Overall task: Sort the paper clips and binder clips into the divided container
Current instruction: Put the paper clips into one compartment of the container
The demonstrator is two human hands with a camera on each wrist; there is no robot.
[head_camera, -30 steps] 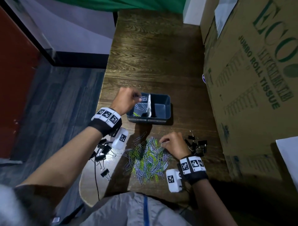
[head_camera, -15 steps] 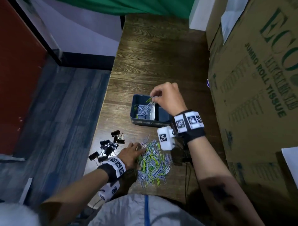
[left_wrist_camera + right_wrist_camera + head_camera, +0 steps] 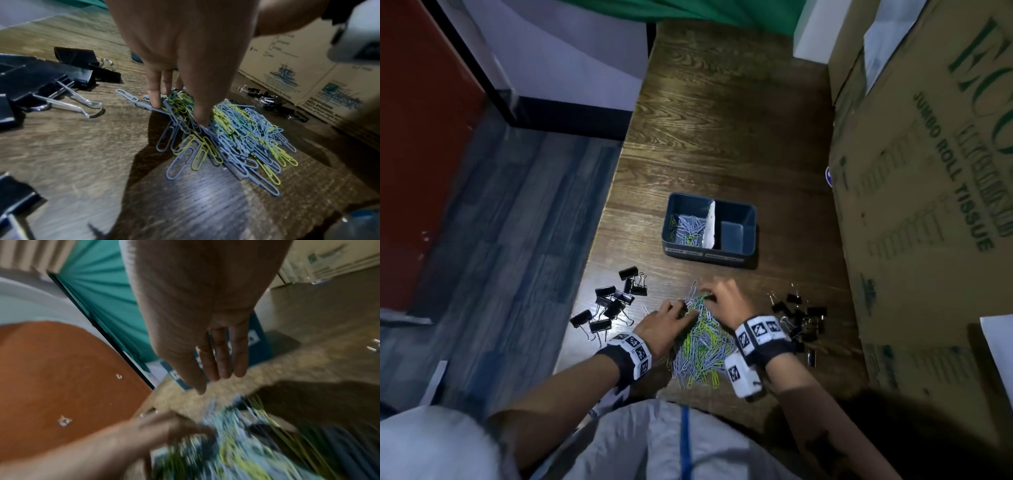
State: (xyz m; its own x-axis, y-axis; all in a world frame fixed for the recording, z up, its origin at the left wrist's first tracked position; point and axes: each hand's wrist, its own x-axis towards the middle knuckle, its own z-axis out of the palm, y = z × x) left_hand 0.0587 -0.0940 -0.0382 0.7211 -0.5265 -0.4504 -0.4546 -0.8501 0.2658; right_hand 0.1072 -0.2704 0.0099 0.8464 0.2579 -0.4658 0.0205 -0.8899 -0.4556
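A dark blue divided container (image 3: 739, 255) stands on the wooden table; its left compartment holds several paper clips (image 3: 688, 229), and the right compartment looks bare. A pile of blue and yellow-green paper clips (image 3: 702, 346) lies near me. My left hand (image 3: 678, 317) is at the pile's left edge, its thumb and fingers (image 3: 154, 97) pinching into the paper clips (image 3: 236, 138). My right hand (image 3: 717, 296) hovers over the pile's far end with straight fingers (image 3: 222, 360) and nothing in it; that view is blurred. Black binder clips lie in two groups, left (image 3: 613, 305) and right (image 3: 798, 318).
A large cardboard box (image 3: 928, 205) walls off the table's right side. The table's left edge (image 3: 599, 260) drops to the floor just beyond the left binder clips. Bare wood (image 3: 722, 120) stretches behind the container.
My right hand came back from over the container's left compartment to the paper clip pile. The left hand, at the container a second ago, stays at the pile's left edge.
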